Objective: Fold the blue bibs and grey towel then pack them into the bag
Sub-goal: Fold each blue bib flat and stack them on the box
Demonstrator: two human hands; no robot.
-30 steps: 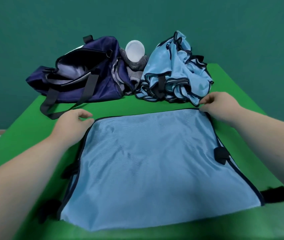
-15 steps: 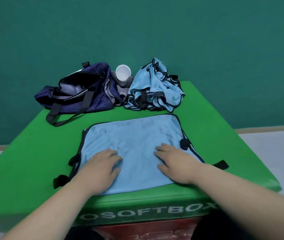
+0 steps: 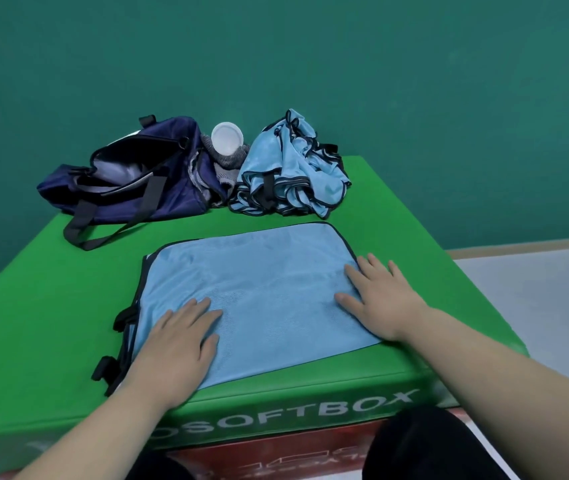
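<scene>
As left hand [image 3: 175, 337] and right hand [image 3: 380, 299] lie flat, spread | blue bib [image 3: 269, 285] underneath

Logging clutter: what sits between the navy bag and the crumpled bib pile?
Head view: a grey towel is wedged there, with a white round object on top.

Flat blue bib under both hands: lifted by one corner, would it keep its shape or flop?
Probably flops: the flat blue bib is thin cloth, and the other bibs lie in a crumpled heap. Likely light for its size. It may slide on the smooth green box, where the left hand and right hand press it flat.
</scene>
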